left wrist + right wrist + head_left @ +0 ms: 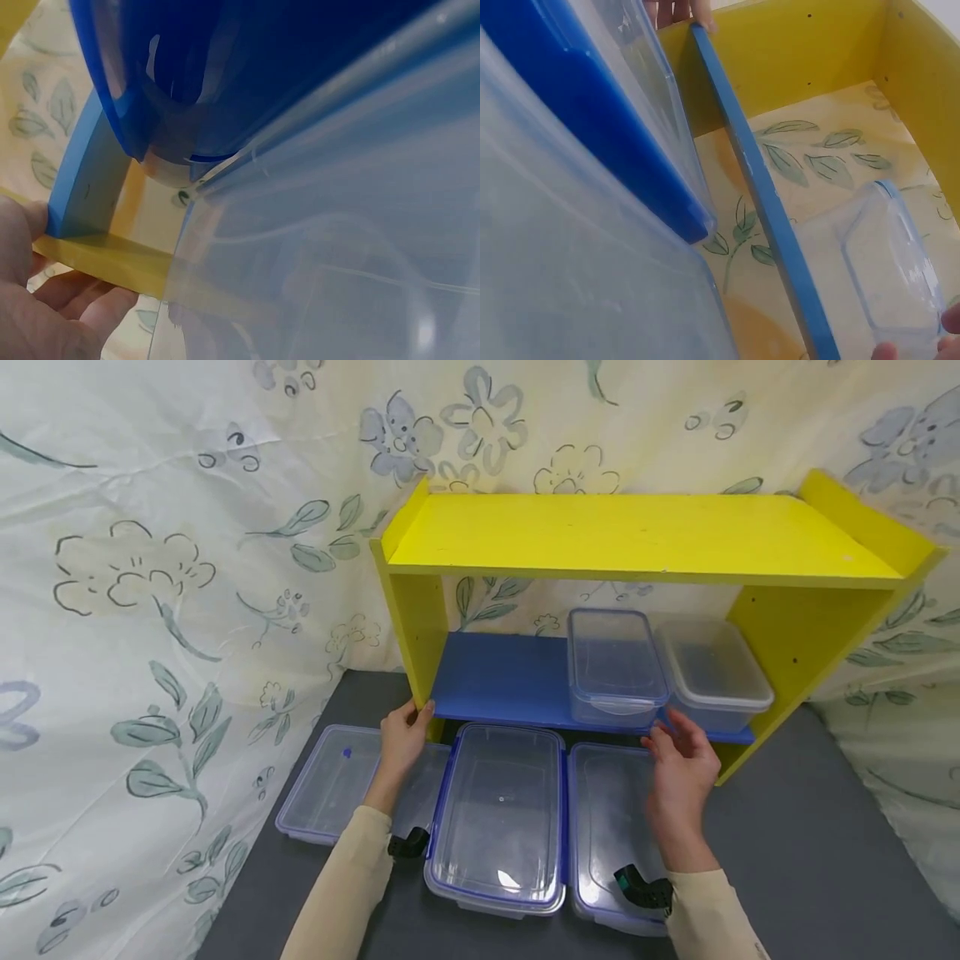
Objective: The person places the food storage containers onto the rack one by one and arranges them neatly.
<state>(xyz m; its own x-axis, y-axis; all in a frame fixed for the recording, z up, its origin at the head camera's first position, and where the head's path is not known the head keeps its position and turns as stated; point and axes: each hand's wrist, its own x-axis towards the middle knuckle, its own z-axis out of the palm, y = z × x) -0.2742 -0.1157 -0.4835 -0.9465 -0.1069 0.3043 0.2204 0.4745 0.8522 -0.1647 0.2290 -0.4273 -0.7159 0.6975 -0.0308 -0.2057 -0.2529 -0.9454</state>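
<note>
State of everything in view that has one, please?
Left hand: gripping the left side of the yellow shelf unit.
Right hand: fingers bent by the left shelf box, contact unclear.
Yellow shelf unit: upright.
Left shelf box: lidded, on the blue board.
Right shelf box: lidded, same board.
Middle container: lidded, flat on the table.
Left container: apparently lidded, partly hidden.
Right container: apparently lidded, partly hidden.

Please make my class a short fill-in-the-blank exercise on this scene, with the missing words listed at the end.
1. The upper board of the shelf unit is coloured ____.
2. The lower board is coloured ____.
3. The number of clear boxes standing on the lower board is ____.
4. Of the shelf unit's two side panels, left and right, the person's left hand grips the ____ one.

Missing words: yellow; blue; two; left.
</note>
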